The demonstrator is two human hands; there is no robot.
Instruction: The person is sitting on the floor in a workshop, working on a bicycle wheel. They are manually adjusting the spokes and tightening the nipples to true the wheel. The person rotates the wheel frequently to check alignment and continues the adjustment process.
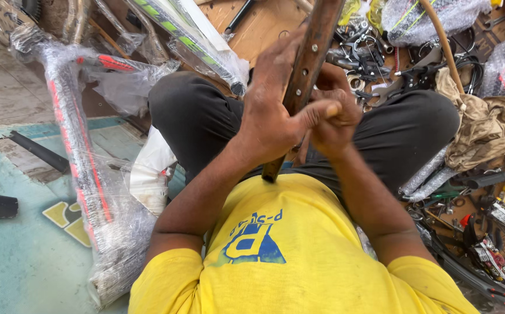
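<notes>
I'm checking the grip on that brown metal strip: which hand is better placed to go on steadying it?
Probably the left hand: it wraps the brown metal strip at mid-length, thumb across the front. The right hand sits behind the strip, fingers curled; whether it grips anything is hidden.

Two hands, the left hand [275,110] and the right hand [334,116], close on one rusty metal strip [313,43]. At nine o'clock lies one red-and-black bicycle frame [75,139] in plastic wrap; at twelve, one green-and-black wrapped frame [191,38]; at two, one tan cloth [482,125].
</notes>
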